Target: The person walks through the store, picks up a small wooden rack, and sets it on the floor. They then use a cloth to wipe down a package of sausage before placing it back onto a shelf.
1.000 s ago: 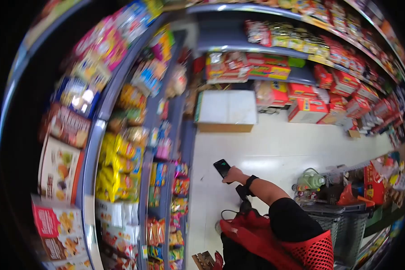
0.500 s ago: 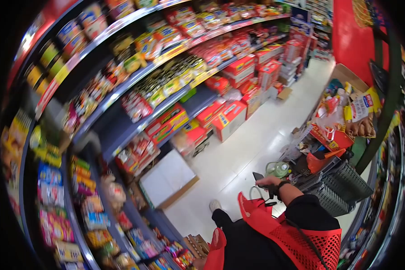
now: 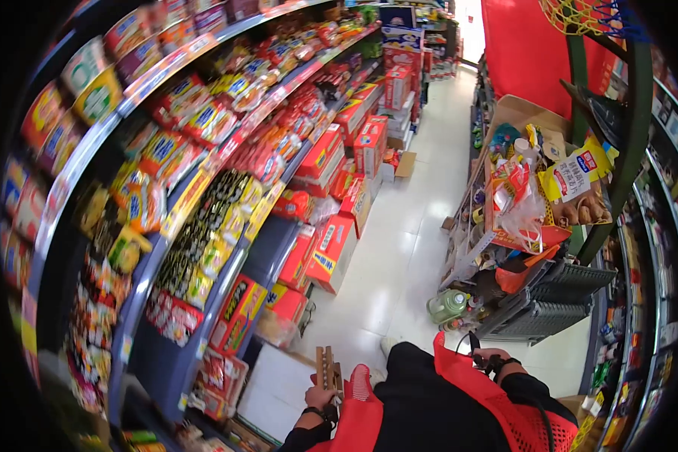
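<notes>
At the lower middle, my left hand (image 3: 320,397) is closed around a brown slatted piece (image 3: 328,368) that looks like cardboard or wood. It sticks up beyond my fingers, beside the red mesh vest (image 3: 360,410) I wear. My right hand (image 3: 493,357) is on the other side of my body, with its fingers curled. A dark thin loop (image 3: 471,344) shows by those fingers, but what they hold is too small to make out. Both wrists carry dark bands. Below my left hand's level, a white-topped carton (image 3: 275,388) rests on the floor against the shelf.
Shelves of packaged noodles (image 3: 203,248) line the left side, with red cartons (image 3: 331,252) along their base. A loaded cart (image 3: 478,248) stands at right, holding an open box of packets. Beside it are a green jug (image 3: 447,305) and grey crates (image 3: 550,301). The tiled aisle (image 3: 399,226) runs ahead.
My view has turned left and along the aisle. My left hand has risen into sight with the brown slatted piece. My right hand has drawn closer to my body; the dark phone-like thing no longer shows clearly.
</notes>
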Available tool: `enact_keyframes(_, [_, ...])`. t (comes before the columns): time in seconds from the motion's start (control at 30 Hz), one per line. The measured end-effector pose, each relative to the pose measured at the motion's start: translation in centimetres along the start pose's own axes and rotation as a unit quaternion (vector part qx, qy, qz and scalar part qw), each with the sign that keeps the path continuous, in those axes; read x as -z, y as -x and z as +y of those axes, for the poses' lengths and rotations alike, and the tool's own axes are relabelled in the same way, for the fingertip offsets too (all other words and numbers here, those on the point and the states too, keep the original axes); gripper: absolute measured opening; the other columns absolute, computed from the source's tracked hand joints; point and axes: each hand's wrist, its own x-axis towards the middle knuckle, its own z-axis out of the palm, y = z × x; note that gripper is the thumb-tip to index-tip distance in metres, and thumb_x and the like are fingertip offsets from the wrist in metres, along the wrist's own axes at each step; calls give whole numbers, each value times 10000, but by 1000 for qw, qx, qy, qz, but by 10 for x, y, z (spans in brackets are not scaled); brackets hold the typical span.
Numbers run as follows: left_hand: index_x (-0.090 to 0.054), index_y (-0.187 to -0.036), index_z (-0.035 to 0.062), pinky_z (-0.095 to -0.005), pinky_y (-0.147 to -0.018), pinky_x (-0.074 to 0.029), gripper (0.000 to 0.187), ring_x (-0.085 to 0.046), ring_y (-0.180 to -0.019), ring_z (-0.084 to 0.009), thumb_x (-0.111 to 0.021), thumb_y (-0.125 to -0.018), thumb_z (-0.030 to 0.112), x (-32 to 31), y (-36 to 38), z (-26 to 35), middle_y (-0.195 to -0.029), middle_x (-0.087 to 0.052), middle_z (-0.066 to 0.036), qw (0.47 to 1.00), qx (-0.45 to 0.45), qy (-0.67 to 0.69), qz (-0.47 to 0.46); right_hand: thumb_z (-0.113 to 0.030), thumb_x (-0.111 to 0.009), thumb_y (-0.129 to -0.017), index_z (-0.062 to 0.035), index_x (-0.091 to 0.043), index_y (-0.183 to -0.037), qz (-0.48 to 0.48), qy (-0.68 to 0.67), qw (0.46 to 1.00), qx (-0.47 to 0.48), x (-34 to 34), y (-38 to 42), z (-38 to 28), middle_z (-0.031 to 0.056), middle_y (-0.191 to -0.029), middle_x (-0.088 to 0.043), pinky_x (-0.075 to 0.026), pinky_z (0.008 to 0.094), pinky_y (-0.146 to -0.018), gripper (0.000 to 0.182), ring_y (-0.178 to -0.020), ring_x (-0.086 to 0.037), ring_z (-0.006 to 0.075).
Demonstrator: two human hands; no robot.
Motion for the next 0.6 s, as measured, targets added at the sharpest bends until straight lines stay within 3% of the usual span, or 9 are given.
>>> enact_keyframes(0.17, [-733,-921,53,-412,-756,-538,697,-682,-873,-335,-770,-530,628,73,-136,103,-900,-710,-169,991,-37,-95,-84,-375,-704,-805,-64,-684,-889,-49,-56,997,-13,-15,-103,-16,32,-780,-660,-502,258,-558,322,-633,-634,125])
enact_keyframes(0.27, [-732,-886,34,-422,-752,-538,712,-684,-862,-337,-771,-519,643,117,-206,168,-880,-710,-172,985,-91,-116,-88,-379,-721,-790,-100,-674,-890,5,19,999,-40,-42,-30,-153,29,-839,-664,-492,269,-579,300,-675,-607,124])
enact_keyframes(0.3, [-724,-883,11,-441,-748,-534,744,-685,-833,-343,-769,-518,658,148,-207,204,-840,-702,-195,983,-122,-99,-96,-416,-700,-793,-92,-673,-857,-27,-58,998,-4,-37,-81,-144,28,-824,-652,-466,283,-589,331,-666,-577,129])
enact_keyframes(0.33, [-722,-888,11,-444,-743,-533,742,-684,-825,-346,-773,-522,655,159,-235,231,-835,-699,-201,977,-141,-126,-99,-448,-662,-797,-71,-651,-792,-37,77,996,-5,-31,-142,-144,15,-741,-619,-440,289,-592,377,-644,-561,136])
enact_keyframes(0.4, [-718,-900,13,-450,-734,-532,738,-683,-809,-351,-781,-529,648,173,-285,267,-823,-693,-214,963,-171,-178,-111,-451,-740,-790,-145,-629,-751,-8,-31,999,31,-32,-146,-191,-16,-655,-590,-388,287,-504,328,-573,-533,112])
enact_keyframes(0.47, [-715,-871,14,-453,-718,-531,703,-682,-789,-355,-791,-540,629,207,-301,327,-807,-688,-218,962,-211,-153,-76,-397,-736,-803,-141,-611,-735,-140,-10,983,115,-22,-211,-227,-12,-617,-576,-429,295,-461,293,-540,-552,121])
enact_keyframes(0.53, [-711,-849,14,-453,-703,-532,673,-680,-774,-360,-800,-549,610,250,-312,404,-789,-684,-218,957,-254,-132,-55,-379,-720,-807,-117,-607,-789,-114,-138,984,-21,-24,-202,-302,0,-651,-592,-497,265,-476,286,-548,-590,127])
enact_keyframes(0.57, [-708,-840,13,-451,-696,-533,661,-679,-768,-363,-804,-553,600,272,-312,440,-780,-682,-216,951,-274,-128,-56,-348,-716,-804,-101,-591,-850,-94,-94,991,14,-21,-224,-326,13,-718,-615,-546,236,-527,281,-590,-627,136])
enact_keyframes(0.6, [-706,-832,12,-450,-688,-534,648,-678,-763,-366,-808,-557,590,284,-317,464,-771,-680,-214,946,-294,-123,-59,-421,-740,-748,-85,-604,-858,-98,-132,986,-1,-22,-224,-354,16,-725,-598,-486,228,-521,379,-601,-618,130])
